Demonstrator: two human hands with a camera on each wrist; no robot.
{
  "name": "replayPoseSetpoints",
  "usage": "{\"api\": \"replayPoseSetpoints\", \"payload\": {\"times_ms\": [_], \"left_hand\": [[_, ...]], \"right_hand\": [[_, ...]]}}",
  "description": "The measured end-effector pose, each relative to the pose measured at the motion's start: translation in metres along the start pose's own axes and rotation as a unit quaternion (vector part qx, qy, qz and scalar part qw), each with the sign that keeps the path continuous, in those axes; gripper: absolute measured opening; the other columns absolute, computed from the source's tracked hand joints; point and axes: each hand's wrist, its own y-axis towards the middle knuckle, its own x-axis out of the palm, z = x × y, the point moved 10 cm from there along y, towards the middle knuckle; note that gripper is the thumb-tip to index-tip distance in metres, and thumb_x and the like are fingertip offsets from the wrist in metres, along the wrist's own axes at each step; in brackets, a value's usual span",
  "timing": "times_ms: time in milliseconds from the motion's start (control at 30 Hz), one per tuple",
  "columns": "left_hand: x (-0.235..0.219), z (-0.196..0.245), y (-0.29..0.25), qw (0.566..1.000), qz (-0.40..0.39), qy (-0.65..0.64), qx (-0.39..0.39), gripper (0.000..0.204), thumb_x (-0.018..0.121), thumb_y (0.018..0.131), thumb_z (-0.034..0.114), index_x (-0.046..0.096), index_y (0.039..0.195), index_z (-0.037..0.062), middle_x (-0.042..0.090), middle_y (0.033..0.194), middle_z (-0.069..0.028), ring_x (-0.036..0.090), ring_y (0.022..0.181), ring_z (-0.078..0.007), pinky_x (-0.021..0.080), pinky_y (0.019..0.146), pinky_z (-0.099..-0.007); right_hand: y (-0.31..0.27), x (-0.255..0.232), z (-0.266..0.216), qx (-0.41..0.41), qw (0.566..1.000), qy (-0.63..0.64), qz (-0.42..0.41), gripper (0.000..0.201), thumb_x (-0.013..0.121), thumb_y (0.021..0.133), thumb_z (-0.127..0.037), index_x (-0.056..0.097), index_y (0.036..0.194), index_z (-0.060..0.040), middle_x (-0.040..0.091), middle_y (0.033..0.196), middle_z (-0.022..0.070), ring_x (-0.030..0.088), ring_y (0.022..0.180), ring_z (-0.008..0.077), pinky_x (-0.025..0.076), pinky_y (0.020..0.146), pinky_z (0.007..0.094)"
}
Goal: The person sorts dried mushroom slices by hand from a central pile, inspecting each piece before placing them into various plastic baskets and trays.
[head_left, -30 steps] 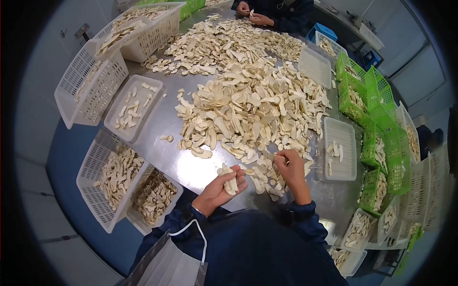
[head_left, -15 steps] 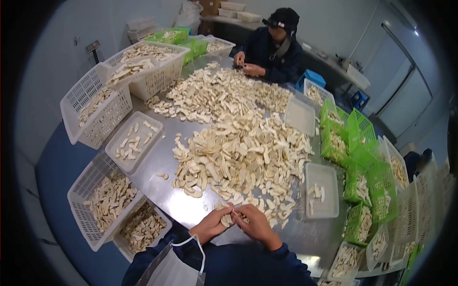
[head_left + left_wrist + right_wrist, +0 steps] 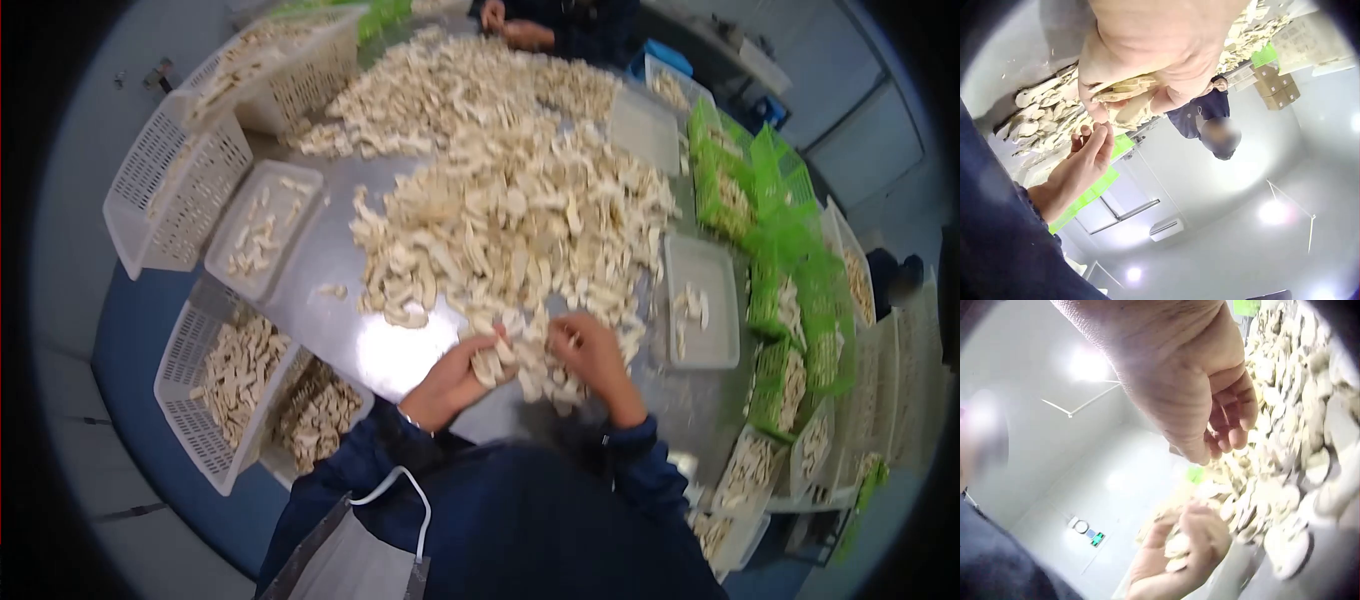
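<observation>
Head view: moderate illumination; a white glare patch is reflected from the grey metal worktop (image 3: 345,200); fine detail is softened by blur; the edges are curved and blackened. Left wrist view: round white ceiling lights (image 3: 1274,212) are overexposed. Right wrist view: pale slices are washed out; the lower hand (image 3: 1179,556) is blurred.

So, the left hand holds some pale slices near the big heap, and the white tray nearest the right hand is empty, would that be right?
Not quite: the white tray nearest the right hand is not empty; the head view shows loose pieces in it. The left hand does hold some pale slices near the big heap.
</observation>
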Motion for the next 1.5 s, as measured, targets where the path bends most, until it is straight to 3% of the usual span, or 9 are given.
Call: {"api": "replayPoseSetpoints", "payload": {"times_ms": [233,533,833,933,1067,1100,1167,1233,1500], "left_hand": [[0.025,-0.003,0.005,0.999,-0.02,-0.007,-0.044,0.018,0.058,0.09,0.004,0.056,0.107,0.0082,0.059,0.09,-0.0062,0.062,0.086,-0.0209,0.052,0.089,-0.0425],[0.028,-0.035,0.03,0.995,-0.067,-0.015,-0.072,0.017,0.057,0.092,0.007,0.055,0.108,0.0072,0.057,0.085,-0.0045,0.058,0.078,-0.0201,0.052,0.082,-0.0378],[0.027,-0.023,0.031,0.996,-0.074,-0.03,-0.028,0.024,0.059,0.091,0.007,0.055,0.115,0.0073,0.062,0.106,-0.0096,0.061,0.103,-0.0254,0.051,0.093,-0.0411],[0.042,-0.024,0.028,0.998,-0.055,-0.016,-0.004,0.031,0.061,0.09,0.008,0.055,0.12,0.0078,0.06,0.124,-0.0128,0.056,0.119,-0.0282,0.049,0.098,-0.0437],[0.039,-0.038,0.037,0.996,-0.075,-0.016,-0.041,0.034,0.062,0.09,0.008,0.054,0.123,0.0091,0.057,0.132,-0.0137,0.051,0.127,-0.0298,0.046,0.102,-0.0468],[0.039,-0.041,0.036,0.996,-0.068,-0.008,-0.048,0.035,0.062,0.09,0.008,0.054,0.123,0.0095,0.057,0.13,-0.0133,0.052,0.126,-0.0296,0.046,0.102,-0.0472],[0.037,-0.042,0.035,0.996,-0.066,-0.008,-0.058,0.035,0.062,0.09,0.008,0.054,0.123,0.0101,0.059,0.124,-0.0118,0.055,0.12,-0.0285,0.046,0.102,-0.047],[0.033,-0.043,0.035,0.995,-0.078,-0.025,-0.065,0.035,0.062,0.09,0.008,0.054,0.123,0.0103,0.061,0.115,-0.0096,0.059,0.112,-0.0265,0.046,0.099,-0.0457],[0.039,-0.036,0.025,0.988,-0.127,-0.049,-0.071,0.025,0.06,0.092,0.005,0.055,0.117,0.0087,0.059,0.096,-0.0056,0.06,0.088,-0.0198,0.05,0.089,-0.0389]], "right_hand": [[0.057,-0.047,0.064,0.096,0.971,-0.141,0.165,0.024,0.069,0.082,-0.023,0.07,0.099,-0.0059,0.066,0.074,0.0085,0.064,0.069,0.028,0.05,0.062,0.037],[0.083,-0.043,0.071,0.093,0.963,-0.214,0.138,0.031,0.071,0.08,-0.028,0.066,0.104,-0.0083,0.062,0.072,0.0076,0.062,0.068,0.0295,0.048,0.061,0.0414],[0.07,-0.056,0.084,0.113,0.976,-0.099,0.159,0.019,0.066,0.083,-0.021,0.068,0.089,-0.0032,0.064,0.07,0.0078,0.061,0.062,0.024,0.047,0.059,0.0352],[0.042,-0.065,0.099,0.176,0.977,-0.018,0.121,0.017,0.065,0.084,-0.019,0.068,0.087,-0.0018,0.062,0.065,0.0041,0.059,0.059,0.015,0.046,0.057,0.0307],[0.016,-0.014,0.068,0.23,0.924,0.268,-0.146,0.019,0.068,0.086,-0.02,0.068,0.089,-0.0012,0.06,0.065,-0.0009,0.056,0.061,0.0078,0.045,0.056,0.0279],[0.017,-0.007,0.065,0.213,0.924,0.256,-0.189,0.021,0.069,0.085,-0.021,0.068,0.094,-0.0028,0.063,0.067,0.0017,0.059,0.06,0.0124,0.046,0.058,0.0286],[0.042,-0.036,0.075,0.167,0.984,0.049,-0.039,0.023,0.069,0.084,-0.023,0.068,0.098,-0.0044,0.064,0.068,0.0047,0.062,0.06,0.0185,0.048,0.058,0.0309],[0.058,-0.061,0.079,0.139,0.979,-0.087,0.123,0.022,0.066,0.083,-0.027,0.069,0.092,-0.0067,0.066,0.069,0.0107,0.064,0.063,0.0302,0.05,0.06,0.0379],[0.062,-0.051,0.101,0.134,0.969,-0.198,0.062,0.021,0.064,0.082,-0.027,0.067,0.082,-0.0062,0.064,0.066,0.0131,0.065,0.067,0.0346,0.05,0.061,0.0445]]}}
